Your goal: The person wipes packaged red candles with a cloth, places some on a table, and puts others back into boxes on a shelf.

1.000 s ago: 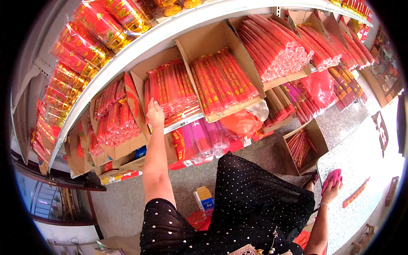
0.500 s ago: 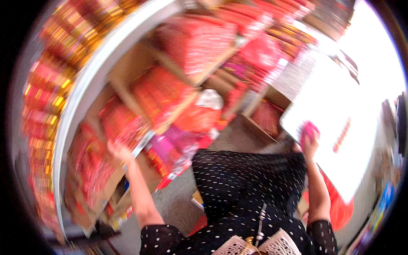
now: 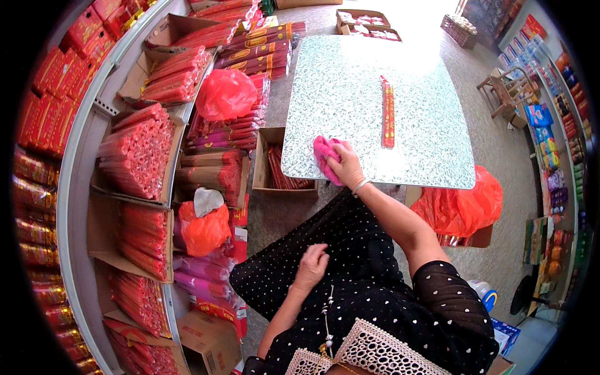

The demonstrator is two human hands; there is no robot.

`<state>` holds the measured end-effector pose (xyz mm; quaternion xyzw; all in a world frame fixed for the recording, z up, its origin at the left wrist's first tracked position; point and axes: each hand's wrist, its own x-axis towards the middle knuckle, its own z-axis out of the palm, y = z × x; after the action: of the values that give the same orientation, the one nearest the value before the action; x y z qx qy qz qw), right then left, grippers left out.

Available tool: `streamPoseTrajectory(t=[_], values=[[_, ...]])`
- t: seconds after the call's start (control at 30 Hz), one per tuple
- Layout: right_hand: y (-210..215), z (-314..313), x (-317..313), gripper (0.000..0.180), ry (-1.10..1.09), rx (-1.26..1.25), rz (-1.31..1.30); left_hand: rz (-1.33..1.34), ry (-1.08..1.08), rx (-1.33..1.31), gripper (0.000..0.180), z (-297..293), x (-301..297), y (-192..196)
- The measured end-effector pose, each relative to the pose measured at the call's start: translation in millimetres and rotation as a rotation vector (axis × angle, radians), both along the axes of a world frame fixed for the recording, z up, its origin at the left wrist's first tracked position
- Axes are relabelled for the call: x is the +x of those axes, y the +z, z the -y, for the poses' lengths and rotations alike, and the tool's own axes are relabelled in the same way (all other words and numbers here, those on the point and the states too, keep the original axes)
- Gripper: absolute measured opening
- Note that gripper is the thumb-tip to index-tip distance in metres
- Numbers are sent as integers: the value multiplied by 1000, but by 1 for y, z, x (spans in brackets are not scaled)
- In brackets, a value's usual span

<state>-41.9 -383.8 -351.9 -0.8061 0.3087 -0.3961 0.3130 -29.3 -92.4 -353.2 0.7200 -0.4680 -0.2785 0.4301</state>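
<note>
My right hand [image 3: 347,165] is closed on a bunched pink cloth [image 3: 327,156]. It presses the cloth against the near left corner of a speckled grey-white table [image 3: 350,81]. On the tabletop, to the right of the cloth, lies a long narrow red packet [image 3: 388,112] with gold markings. My left hand [image 3: 310,267] hangs in front of my black dotted dress, its fingers loosely curled together with nothing seen in them.
Shelves on the left hold cardboard boxes of red wrapped sticks [image 3: 140,150]. An open carton [image 3: 284,181] sits by the table's left corner, and red plastic bags [image 3: 462,203] cover a box at its near right. A wooden chair [image 3: 506,90] stands farther right, near stocked shelves.
My view has swung right, away from the shelves, and become sharp. My left hand has come from beside the shelf boxes to my dress. The cloth stays in my right hand.
</note>
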Motion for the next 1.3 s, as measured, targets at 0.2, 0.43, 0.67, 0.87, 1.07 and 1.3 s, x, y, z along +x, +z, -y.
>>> streamPoseTrajectory(t=[0.2,0.43,0.67,0.87,1.07,1.3], values=[[36,74,-45,37,-281,-35,-51,-195,148,174,22,-31,0,-29],[40,132,-86,51,-172,185,-846,-315,293,235,23,-59,18,-54],[49,76,-52,45,179,262,-842,-374,294,188,23,-48,17,-52],[35,2,-30,46,344,196,-651,-667,308,190,31,1,39,-35],[40,-29,-23,49,524,541,-418,-1142,363,80,35,80,55,-14],[45,-57,-67,33,426,796,36,-1484,342,-148,31,131,63,-21]])
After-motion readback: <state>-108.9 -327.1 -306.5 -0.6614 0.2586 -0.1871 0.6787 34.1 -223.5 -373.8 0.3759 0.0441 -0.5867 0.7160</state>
